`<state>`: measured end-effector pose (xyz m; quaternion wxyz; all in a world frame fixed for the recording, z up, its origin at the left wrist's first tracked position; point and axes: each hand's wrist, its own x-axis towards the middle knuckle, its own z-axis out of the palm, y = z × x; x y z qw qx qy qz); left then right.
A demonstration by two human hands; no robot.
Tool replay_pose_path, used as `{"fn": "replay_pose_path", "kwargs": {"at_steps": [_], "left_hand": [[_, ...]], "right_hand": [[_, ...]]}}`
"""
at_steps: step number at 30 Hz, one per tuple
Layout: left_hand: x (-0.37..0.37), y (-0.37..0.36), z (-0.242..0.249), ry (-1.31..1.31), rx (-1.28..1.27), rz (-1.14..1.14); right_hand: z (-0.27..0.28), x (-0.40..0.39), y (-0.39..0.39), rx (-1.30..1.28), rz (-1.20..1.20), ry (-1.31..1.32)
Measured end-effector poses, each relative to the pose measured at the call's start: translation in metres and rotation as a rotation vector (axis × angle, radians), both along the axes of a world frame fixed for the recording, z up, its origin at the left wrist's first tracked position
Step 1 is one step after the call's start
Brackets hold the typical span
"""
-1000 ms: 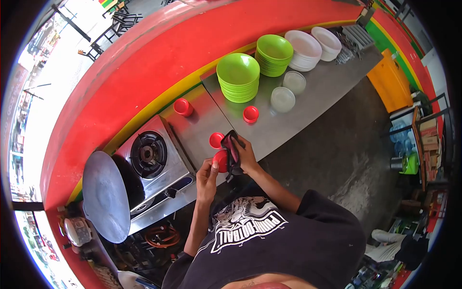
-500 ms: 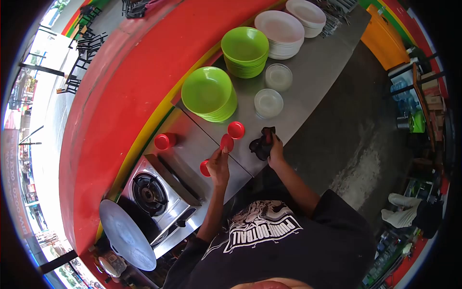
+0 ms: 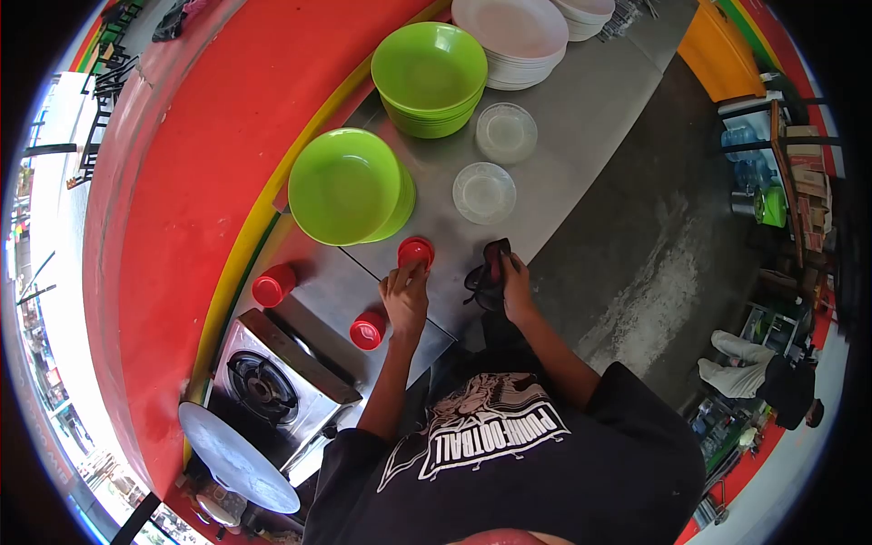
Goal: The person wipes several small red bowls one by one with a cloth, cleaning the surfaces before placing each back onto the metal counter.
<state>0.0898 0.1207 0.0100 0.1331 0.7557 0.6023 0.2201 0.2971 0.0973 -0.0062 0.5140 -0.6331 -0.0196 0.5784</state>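
Observation:
My left hand (image 3: 405, 297) reaches over the steel counter, its fingers closed at the near rim of a red cup (image 3: 415, 250). To the left stand two other red cups, one near my wrist (image 3: 368, 330) and one close to the wall (image 3: 273, 287). My right hand (image 3: 518, 289) grips a soft black pouch-like thing (image 3: 489, 283) with a dark red inner side, close to the counter's front edge; I cannot tell exactly what it is.
Stacks of green bowls (image 3: 345, 186) and white plates (image 3: 513, 36) line the counter (image 3: 563, 159) along the red wall. Two clear glass bowls (image 3: 484, 193) are nearer the front edge. A gas stove (image 3: 263, 386) and a large wok (image 3: 238, 457) are left. Another person (image 3: 772, 377) is far right.
My left hand has carried the red piece it held to the red cup beyond it, where the two now overlap. The view has shifted; my right hand keeps its grip on the black thing.

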Motion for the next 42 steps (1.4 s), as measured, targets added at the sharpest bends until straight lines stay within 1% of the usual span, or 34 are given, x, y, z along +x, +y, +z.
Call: {"fn": "replay_pose_path", "kwargs": {"at_steps": [2, 5, 11, 14, 18, 21, 24, 27, 30, 32, 33, 36, 39, 42], "left_hand": [[0.002, 0.0, -0.003, -0.002, -0.001, 0.008], [0.002, -0.002, -0.013, -0.046, 0.021, 0.023], [-0.009, -0.011, 0.014, -0.122, 0.084, 0.041], [-0.027, -0.031, 0.025, -0.08, 0.114, 0.166], [-0.055, -0.064, 0.033, -0.009, 0.083, 0.298], [-0.078, -0.089, 0.02, 0.05, 0.029, 0.273], [-0.092, -0.11, 0.008, 0.08, 0.025, 0.205], [-0.103, -0.123, -0.002, 0.072, 0.113, 0.156], [-0.108, -0.133, 0.002, 0.064, 0.154, 0.177], [-0.122, -0.141, -0.016, 0.082, 0.099, 0.098], [-0.127, -0.143, -0.016, 0.092, 0.071, 0.061], [-0.133, -0.144, -0.019, 0.047, 0.137, 0.058], [-0.14, -0.144, -0.018, -0.017, 0.127, 0.029], [-0.142, -0.143, -0.012, -0.178, 0.097, 0.041]], "right_hand": [[-0.014, 0.005, -0.002, 0.037, 0.023, -0.006], [-0.008, 0.006, 0.002, 0.014, -0.01, 0.008], [-0.013, -0.005, -0.007, 0.049, 0.001, 0.049], [-0.016, -0.021, -0.015, 0.071, 0.046, 0.043], [-0.013, -0.048, -0.028, 0.065, 0.104, 0.08], [-0.013, -0.074, -0.041, 0.095, 0.148, 0.133], [-0.013, -0.106, -0.07, 0.096, 0.184, 0.214], [-0.001, -0.133, -0.101, 0.101, 0.197, 0.243], [0.0, -0.148, -0.12, 0.093, 0.204, 0.248], [0.013, -0.153, -0.124, 0.07, 0.21, 0.282], [0.01, -0.153, -0.125, 0.079, 0.239, 0.291], [0.008, -0.147, -0.118, 0.123, 0.312, 0.291], [0.016, -0.146, -0.115, 0.193, 0.343, 0.248], [0.022, -0.154, -0.12, 0.221, 0.347, 0.257]]}}
